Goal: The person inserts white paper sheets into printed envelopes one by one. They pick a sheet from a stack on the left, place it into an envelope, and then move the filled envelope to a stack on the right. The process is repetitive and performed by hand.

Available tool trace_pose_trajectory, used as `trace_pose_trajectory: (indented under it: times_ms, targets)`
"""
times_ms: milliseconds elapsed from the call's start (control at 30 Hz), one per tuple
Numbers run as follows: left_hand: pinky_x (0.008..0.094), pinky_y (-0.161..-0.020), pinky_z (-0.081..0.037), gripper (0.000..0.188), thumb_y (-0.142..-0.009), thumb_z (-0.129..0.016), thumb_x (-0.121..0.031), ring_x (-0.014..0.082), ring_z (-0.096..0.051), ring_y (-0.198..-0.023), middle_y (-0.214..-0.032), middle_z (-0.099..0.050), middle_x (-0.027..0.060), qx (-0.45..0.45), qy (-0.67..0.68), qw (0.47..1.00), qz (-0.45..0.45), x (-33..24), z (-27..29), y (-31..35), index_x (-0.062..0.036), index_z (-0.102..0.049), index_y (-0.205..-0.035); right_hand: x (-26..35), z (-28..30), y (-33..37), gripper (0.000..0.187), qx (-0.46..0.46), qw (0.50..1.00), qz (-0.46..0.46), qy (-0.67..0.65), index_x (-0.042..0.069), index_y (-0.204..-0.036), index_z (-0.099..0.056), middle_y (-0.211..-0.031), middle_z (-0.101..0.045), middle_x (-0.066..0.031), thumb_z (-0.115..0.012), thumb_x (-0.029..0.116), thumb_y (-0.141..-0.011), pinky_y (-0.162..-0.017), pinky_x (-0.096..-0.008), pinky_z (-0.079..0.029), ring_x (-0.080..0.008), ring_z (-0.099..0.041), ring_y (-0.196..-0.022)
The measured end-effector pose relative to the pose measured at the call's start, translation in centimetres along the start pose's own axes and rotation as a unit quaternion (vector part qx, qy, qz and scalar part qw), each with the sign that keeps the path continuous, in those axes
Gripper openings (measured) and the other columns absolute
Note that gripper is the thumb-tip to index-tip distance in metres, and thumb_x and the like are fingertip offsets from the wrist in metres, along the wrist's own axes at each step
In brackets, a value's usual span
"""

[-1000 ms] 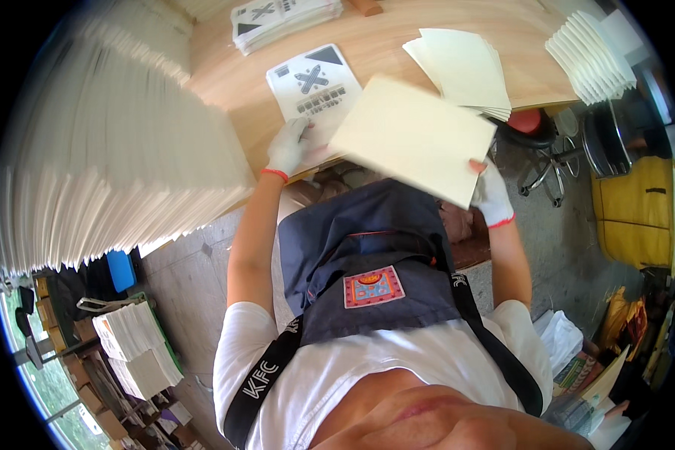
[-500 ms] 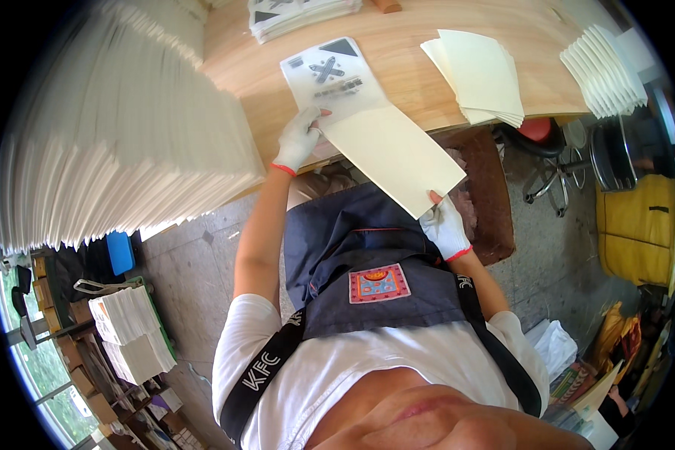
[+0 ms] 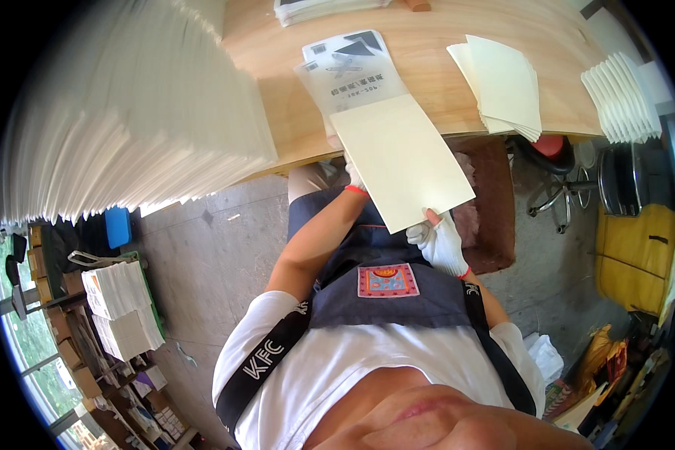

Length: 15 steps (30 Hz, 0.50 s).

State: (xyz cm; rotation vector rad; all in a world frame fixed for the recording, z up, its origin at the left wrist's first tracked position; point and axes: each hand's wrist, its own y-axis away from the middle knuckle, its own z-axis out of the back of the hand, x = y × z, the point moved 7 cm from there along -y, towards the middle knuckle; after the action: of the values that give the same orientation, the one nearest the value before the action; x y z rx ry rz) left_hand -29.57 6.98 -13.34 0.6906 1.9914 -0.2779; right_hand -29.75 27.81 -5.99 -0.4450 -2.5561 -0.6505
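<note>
A stack of cream paper (image 3: 405,161) slants across the table's near edge toward my body. Its far end lies inside a clear plastic sleeve (image 3: 356,81) with dark printing, which rests on a similar sleeve (image 3: 371,39). My left hand (image 3: 353,174), in a white glove with a red cuff, grips the sleeve's mouth at the paper's left edge; most of its fingers are hidden beneath. At the near end, my right hand (image 3: 441,241), gloved alike, pinches the paper's edge with its bare thumb on top.
Fanned cream paper (image 3: 506,86) lies on the wooden table (image 3: 420,45), with a pile of white bundles (image 3: 619,97) farther right. A tall white stack (image 3: 142,112) fills the left. More printed sleeves (image 3: 330,9) lie at the back. A brown stool (image 3: 495,217) stands below the table edge.
My left hand has moved right and nearer, from the sleeve's left edge to partly under the paper. The paper has turned more upright, and the held sleeve has come apart from the one beneath.
</note>
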Motion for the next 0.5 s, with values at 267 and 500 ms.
trace_pose_trajectory:
  times_ms: [267, 500]
  targets:
    - [0.0327, -0.079, -0.05, 0.032, -0.085, -0.057, -0.011, 0.0212, -0.057, -0.094, -0.102, -0.06, 0.009, 0.241, -0.293, 0.923, -0.063, 6.2, 1.3, 5.0, -0.0047, -0.05, -0.115, -2.0, 2.5, -3.2, 0.019, -0.136, 0.986, -0.017, 0.09, 0.003, -0.109, -0.051, -0.099, -0.058, -0.0039, -0.048, 0.01, -0.091, -0.067, -0.0302, -0.055, -0.0132, -0.059, -0.084]
    - [0.0299, -0.066, -0.051, 0.021, -0.09, -0.047, -0.014, 0.0184, -0.06, -0.081, -0.094, -0.061, 0.0085, -0.084, -0.137, 0.97, 0.183, 7.7, 6.0, 4.4, -0.0031, -0.055, -0.107, -3.1, -0.9, -15.2, 0.035, -0.019, 0.989, -0.01, -0.145, -0.002, -0.127, -0.032, -0.12, -0.044, -0.0188, -0.029, 0.018, -0.097, -0.091, -0.0424, -0.048, -0.0316, -0.054, -0.103]
